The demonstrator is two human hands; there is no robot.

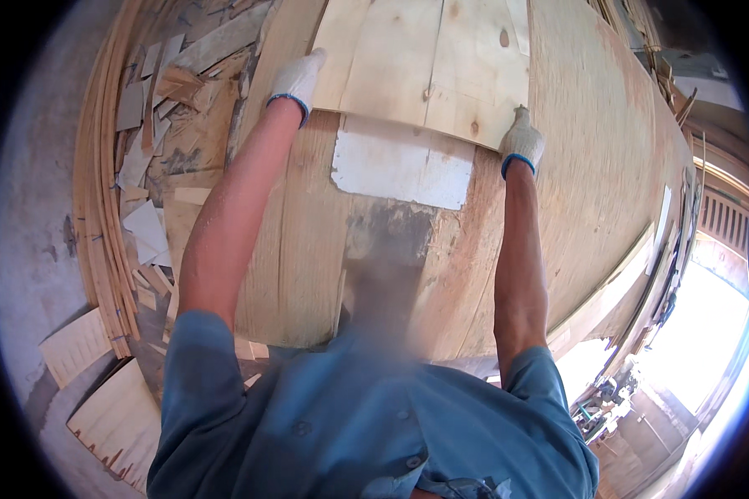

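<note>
A pale plywood sheet (424, 71) with dark knots and lengthwise seams spans the upper middle. My left hand (296, 81), in a white knit glove with a blue cuff, grips its near left corner. At the near right corner, my right hand (523, 143) is closed on the edge in a matching glove, thumb pointing away from me. Both arms reach forward, and the fingers under the sheet are hidden. Partly covered by the sheet's near edge, a white rounded-corner panel (404, 166) lies on a large worn wooden board (599, 166).
Broken veneer scraps (154, 125) litter the left side beside long thin wood strips (100, 208). Cut boards (121, 420) rest at the lower left. Along the right are stacked sheet edges (616, 291), a cluttered heap of items (603, 407) and a bright opening (699, 324).
</note>
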